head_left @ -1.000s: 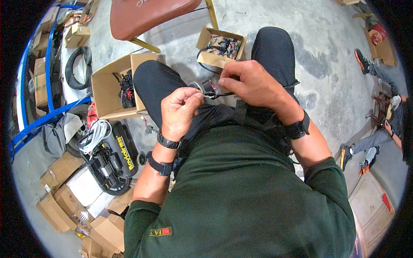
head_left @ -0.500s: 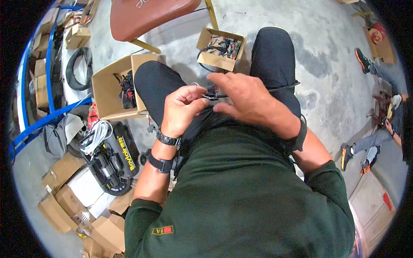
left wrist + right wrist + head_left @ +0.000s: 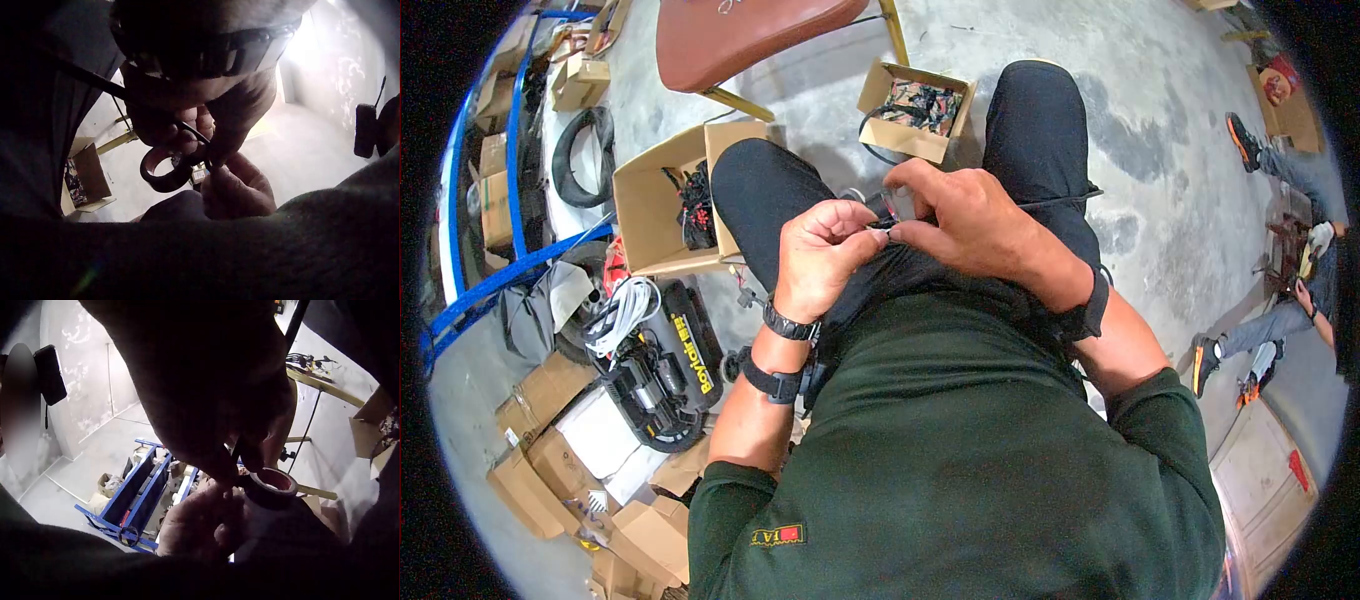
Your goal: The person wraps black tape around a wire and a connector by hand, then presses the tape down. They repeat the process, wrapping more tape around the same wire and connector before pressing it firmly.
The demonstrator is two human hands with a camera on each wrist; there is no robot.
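Note:
My left hand point(image 3: 825, 250) pinches a thin black cable point(image 3: 199, 132) between thumb and fingertips, above my lap. My right hand point(image 3: 980, 220) meets it there, thumb tip right at the left fingertips. A roll of black tape point(image 3: 269, 499) with a reddish inner ring is at the right hand's curled fingers; in the left wrist view the roll point(image 3: 169, 185) stands beside the pinched spot. From the right hand a black cable point(image 3: 1055, 203) runs across the right thigh. The pinched spot itself is mostly hidden by fingers.
An open carton point(image 3: 640, 210) with dark cable bundles stands by my left knee, and a smaller box point(image 3: 915, 140) lies ahead between the knees. A brown chair point(image 3: 750, 40) is beyond. Left are a compressor point(image 3: 685, 350) and blue shelving point(image 3: 515, 150). Another person point(image 3: 1300, 260) sits at right.
My right hand opened out and swung over the left fingertips, then closed in with its thumb against them. The left hand keeps its pinch and has moved only slightly.

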